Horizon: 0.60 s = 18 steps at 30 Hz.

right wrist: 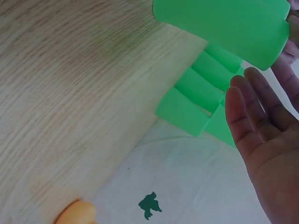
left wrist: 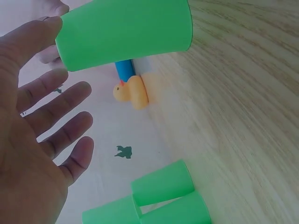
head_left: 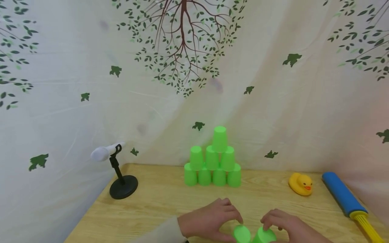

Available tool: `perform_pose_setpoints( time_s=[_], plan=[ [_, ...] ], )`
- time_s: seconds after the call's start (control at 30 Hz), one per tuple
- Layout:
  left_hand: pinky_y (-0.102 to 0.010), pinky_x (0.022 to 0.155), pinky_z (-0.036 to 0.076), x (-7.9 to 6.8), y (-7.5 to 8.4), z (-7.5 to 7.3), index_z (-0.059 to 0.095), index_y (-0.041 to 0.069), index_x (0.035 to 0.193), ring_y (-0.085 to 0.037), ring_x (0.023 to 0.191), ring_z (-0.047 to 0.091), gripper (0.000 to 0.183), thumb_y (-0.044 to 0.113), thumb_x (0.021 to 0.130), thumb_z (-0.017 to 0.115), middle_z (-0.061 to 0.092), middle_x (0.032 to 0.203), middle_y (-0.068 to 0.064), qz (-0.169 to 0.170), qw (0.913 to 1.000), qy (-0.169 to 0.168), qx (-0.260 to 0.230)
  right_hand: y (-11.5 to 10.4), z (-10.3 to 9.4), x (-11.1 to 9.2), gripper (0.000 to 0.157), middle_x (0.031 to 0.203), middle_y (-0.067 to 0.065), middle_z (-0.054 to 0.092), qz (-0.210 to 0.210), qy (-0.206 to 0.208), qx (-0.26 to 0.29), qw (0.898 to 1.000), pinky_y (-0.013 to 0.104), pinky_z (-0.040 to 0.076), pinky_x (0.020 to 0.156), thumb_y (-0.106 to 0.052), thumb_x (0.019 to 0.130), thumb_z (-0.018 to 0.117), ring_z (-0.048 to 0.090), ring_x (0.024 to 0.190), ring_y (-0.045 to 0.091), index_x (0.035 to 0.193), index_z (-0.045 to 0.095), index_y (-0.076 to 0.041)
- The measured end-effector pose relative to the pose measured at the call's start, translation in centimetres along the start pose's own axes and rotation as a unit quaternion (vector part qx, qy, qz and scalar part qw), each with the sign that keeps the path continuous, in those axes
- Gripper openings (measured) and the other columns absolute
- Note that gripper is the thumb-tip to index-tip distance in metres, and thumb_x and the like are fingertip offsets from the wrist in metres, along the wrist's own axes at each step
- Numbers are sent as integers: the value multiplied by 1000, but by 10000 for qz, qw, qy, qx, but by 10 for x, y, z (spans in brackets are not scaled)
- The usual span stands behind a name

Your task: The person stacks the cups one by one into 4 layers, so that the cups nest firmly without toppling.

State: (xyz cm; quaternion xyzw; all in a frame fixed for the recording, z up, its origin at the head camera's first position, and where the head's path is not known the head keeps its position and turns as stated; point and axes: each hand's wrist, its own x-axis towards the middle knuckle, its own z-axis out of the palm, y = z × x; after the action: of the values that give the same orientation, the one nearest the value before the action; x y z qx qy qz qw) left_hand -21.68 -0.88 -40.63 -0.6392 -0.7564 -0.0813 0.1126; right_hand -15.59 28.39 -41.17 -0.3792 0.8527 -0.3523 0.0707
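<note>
Two green plastic cups are side by side at the bottom of the head view, bases up. My left hand (head_left: 212, 219) has its thumb and index finger at the upper end of the left cup (head_left: 242, 234), pinching it; its other fingers spread loosely in the left wrist view. My right hand (head_left: 288, 224) holds the right cup (head_left: 263, 235) by its upper end, fingertips on its base. Beyond the hands, a pyramid of upside-down green cups (head_left: 212, 158) stands near the back edge, several in the bottom row, three above and one on top.
A white microphone (head_left: 104, 153) on a black stand (head_left: 124, 186) is at the table's left. To the right lie a yellow rubber duck (head_left: 301, 184) and a blue tube with a yellow handle (head_left: 344, 194). A leaf-patterned cloth (head_left: 164, 135) hangs behind the wooden table (head_left: 158, 192).
</note>
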Motion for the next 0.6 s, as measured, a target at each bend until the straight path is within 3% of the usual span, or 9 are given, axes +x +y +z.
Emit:
perform_pose_setpoints(
  time_s=[0.2,0.37,0.6],
  plan=[
    [-9,85,27,1,-1,3,60,21,113,1,99,39,40,50,86,63,56,109,15,77,10000,29,-49,2,2,-1,26,115,-4,57,27,-15,63,10000,28,49,68,-28,87,69,53,95,7,110,58,-28],
    [-8,85,26,0,1,3,59,23,114,2,98,38,39,50,87,62,55,111,17,-60,9998,-118,-152,1,2,-3,28,113,-9,56,43,-48,146,9999,27,48,67,-27,88,69,53,93,6,113,57,-26],
    [-7,84,26,1,1,8,57,22,116,4,95,35,37,47,90,59,54,112,18,-49,9982,-214,-552,1,2,-5,28,112,-9,57,106,-97,283,9995,27,48,68,-24,89,67,53,93,6,115,57,-25]
  ],
)
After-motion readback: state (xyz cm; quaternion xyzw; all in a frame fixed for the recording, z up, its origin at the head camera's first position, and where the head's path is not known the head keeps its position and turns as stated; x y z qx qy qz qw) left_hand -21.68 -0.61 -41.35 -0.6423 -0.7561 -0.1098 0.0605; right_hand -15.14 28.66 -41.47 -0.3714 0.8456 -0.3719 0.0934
